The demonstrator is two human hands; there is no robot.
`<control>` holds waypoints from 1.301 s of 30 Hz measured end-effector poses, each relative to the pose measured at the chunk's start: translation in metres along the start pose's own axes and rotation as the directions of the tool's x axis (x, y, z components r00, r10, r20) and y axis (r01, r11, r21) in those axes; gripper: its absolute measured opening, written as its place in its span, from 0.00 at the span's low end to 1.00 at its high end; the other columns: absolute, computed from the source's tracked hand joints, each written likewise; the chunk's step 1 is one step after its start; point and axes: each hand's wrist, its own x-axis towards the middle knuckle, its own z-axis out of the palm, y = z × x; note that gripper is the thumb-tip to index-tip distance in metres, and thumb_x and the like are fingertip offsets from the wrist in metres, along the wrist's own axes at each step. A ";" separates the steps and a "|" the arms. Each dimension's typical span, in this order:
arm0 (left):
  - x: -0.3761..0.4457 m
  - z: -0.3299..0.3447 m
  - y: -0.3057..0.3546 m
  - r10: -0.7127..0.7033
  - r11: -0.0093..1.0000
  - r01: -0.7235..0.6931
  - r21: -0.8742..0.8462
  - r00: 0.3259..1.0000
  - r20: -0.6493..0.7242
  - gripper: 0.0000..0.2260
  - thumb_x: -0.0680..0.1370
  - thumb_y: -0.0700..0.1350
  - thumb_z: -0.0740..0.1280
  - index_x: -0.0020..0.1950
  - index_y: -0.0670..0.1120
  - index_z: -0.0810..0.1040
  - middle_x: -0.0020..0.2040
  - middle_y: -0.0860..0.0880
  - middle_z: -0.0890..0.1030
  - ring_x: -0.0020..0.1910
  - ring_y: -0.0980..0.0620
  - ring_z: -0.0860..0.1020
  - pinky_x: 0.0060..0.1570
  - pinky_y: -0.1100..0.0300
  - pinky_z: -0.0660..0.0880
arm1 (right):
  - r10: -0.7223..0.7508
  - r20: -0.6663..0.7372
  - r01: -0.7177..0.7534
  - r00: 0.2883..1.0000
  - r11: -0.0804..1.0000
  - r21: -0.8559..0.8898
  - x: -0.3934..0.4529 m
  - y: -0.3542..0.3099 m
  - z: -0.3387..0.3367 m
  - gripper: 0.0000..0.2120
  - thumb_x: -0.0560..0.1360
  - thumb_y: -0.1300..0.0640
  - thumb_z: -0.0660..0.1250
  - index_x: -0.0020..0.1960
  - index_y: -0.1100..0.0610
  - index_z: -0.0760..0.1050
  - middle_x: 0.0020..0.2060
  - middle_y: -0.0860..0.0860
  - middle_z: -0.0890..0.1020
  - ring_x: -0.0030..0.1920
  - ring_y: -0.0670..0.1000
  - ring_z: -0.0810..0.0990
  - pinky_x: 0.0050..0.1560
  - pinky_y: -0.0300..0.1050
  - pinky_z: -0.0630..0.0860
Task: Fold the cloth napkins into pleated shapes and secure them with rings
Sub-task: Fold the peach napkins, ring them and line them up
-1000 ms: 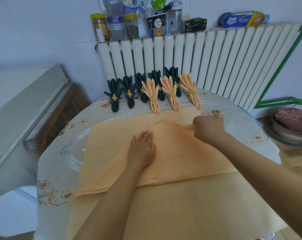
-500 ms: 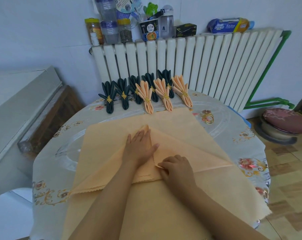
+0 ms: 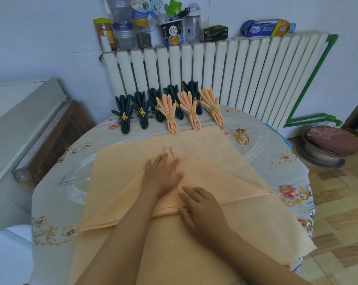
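Observation:
A peach cloth napkin point(image 3: 219, 177) lies folded into a triangle on top of other flat peach napkins point(image 3: 194, 254) on the round table. My left hand point(image 3: 163, 175) presses flat on the triangle near its peak, fingers straight. My right hand point(image 3: 200, 206) rests on the napkin's lower edge just right of the left wrist, fingers spread and touching the cloth. A loose gold ring point(image 3: 243, 138) lies on the table to the right. At the back stand finished pleated napkins in gold rings: several dark green point(image 3: 124, 114) and three peach point(image 3: 191, 112).
The table point(image 3: 57, 206) has a floral cover under a clear sheet. A white radiator point(image 3: 225, 75) behind it carries jars, bottles and packets. A grey cabinet point(image 3: 20, 124) is at the left, a cushioned stool point(image 3: 330, 145) at the right on the tiled floor.
My right hand has come back from the far right corner to the napkin's near edge. The corner now lies folded over into a triangle. My left hand stays pressed on the cloth.

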 end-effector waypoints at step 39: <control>-0.047 -0.099 -0.030 0.412 0.815 -0.352 0.461 0.910 -0.033 0.09 0.79 0.44 0.62 0.55 0.54 0.80 0.66 0.52 0.70 0.70 0.51 0.61 0.70 0.45 0.33 | 0.083 0.067 -0.074 0.994 0.989 -0.124 0.018 -0.036 0.005 0.09 0.65 0.50 0.73 0.30 0.51 0.77 0.29 0.46 0.76 0.32 0.50 0.77 0.25 0.40 0.67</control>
